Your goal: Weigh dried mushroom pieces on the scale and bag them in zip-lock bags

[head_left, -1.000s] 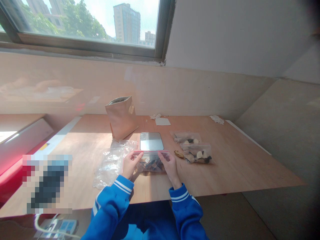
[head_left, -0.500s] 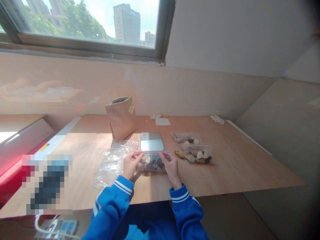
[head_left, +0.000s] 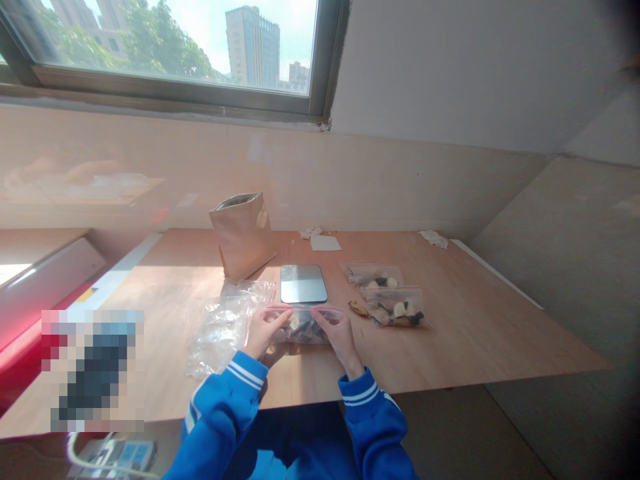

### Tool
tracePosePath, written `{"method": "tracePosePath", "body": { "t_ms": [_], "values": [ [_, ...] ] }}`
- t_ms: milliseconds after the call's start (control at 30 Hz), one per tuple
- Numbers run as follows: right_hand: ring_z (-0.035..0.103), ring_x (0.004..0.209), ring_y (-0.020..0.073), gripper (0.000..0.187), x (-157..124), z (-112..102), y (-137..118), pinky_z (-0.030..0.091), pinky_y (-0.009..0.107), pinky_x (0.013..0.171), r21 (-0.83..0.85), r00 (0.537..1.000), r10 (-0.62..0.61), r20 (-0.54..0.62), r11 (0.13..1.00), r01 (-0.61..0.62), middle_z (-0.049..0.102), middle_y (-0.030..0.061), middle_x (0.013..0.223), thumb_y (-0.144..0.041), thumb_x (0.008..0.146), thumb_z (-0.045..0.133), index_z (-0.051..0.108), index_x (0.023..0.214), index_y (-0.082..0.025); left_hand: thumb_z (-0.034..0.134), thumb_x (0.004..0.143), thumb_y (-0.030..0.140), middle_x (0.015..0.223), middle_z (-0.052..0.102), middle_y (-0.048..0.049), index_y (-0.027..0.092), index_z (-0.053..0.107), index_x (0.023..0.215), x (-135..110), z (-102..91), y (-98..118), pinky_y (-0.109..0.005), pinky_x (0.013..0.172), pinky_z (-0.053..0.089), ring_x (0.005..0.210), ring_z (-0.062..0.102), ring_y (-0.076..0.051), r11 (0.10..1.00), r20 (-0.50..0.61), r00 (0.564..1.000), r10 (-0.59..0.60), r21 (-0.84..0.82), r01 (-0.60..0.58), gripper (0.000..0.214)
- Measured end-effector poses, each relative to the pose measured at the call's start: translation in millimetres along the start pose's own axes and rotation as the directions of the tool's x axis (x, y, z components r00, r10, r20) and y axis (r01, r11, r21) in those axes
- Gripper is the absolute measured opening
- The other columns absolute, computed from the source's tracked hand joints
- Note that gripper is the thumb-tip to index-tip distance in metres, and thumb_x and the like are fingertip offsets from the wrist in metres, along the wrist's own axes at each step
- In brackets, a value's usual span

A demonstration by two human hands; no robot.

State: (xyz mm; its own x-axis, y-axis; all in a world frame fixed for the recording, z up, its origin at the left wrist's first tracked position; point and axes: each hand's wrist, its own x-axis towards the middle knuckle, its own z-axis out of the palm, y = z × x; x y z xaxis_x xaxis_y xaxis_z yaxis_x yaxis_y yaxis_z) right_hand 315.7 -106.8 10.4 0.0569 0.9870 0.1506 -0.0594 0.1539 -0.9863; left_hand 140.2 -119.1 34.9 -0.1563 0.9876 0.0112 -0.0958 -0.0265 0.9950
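Note:
Both of my hands pinch the red-striped top edge of a clear zip bag (head_left: 304, 329) filled with dark and pale dried pieces. My left hand (head_left: 264, 331) grips the edge left of its middle, thumb on the near side. Right of the middle, my right hand (head_left: 339, 333) holds the same edge, and the fingers behind the bag are hidden. Just beyond the bag lies a flat silver-topped scale (head_left: 303, 284). Clear plastic bags (head_left: 220, 333) lie flat beside my left hand.
Two filled zip bags, a nearer one (head_left: 397, 309) and a farther one (head_left: 375, 275), lie to the right, with a loose brown piece (head_left: 358, 308) beside them. A brown paper pouch (head_left: 243, 237) stands open-topped at back left. Behind the scale is a white card (head_left: 326, 243).
My hands have shifted slightly along the bag's top edge, the right one inward to the left. The thumbs are now closer together. The bag stays between them.

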Motion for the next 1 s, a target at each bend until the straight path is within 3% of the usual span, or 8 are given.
{"method": "tracePosePath", "body": {
  "t_ms": [500,767,1000],
  "values": [
    [0.067,0.072,0.0186,0.021,0.5,2.0,4.2,0.054,0.028,0.068,-0.008,0.998,-0.045,-0.045,0.999,0.045,0.072,0.0045,0.075,-0.037,0.073,0.076,0.073,0.076,-0.016,0.079,0.066,0.042,0.080,0.073,-0.0079,0.014,0.074,0.078,3.2,-0.4,-8.9,-0.027,0.070,0.054,0.074,0.067,-0.018,0.998,-0.018,0.999,0.049,0.049,-0.048,0.031],
    [0.067,0.079,0.0194,0.017,-1.1,5.0,0.9,0.052,0.029,0.074,-0.081,0.990,-0.118,0.079,0.989,0.124,0.072,0.0047,0.079,-0.035,0.079,0.072,0.075,0.079,-0.018,0.078,0.068,0.040,0.086,0.073,-0.0101,0.014,0.076,0.078,1.8,1.6,-3.8,-0.032,0.079,0.053,0.084,0.067,-0.022,0.992,0.126,0.990,0.070,0.092,-0.082,0.027],
    [0.065,0.077,0.0186,0.013,-1.7,6.2,3.3,0.051,0.029,0.073,-0.098,0.988,-0.145,0.060,0.984,0.150,0.070,0.0038,0.077,-0.032,0.079,0.072,0.076,0.079,-0.019,0.076,0.070,0.038,0.085,0.073,-0.0089,0.015,0.075,0.078,0.3,2.3,-4.3,-0.032,0.080,0.052,0.083,0.067,-0.022,0.990,0.120,0.990,0.074,0.108,-0.087,0.024]
  ]
}}
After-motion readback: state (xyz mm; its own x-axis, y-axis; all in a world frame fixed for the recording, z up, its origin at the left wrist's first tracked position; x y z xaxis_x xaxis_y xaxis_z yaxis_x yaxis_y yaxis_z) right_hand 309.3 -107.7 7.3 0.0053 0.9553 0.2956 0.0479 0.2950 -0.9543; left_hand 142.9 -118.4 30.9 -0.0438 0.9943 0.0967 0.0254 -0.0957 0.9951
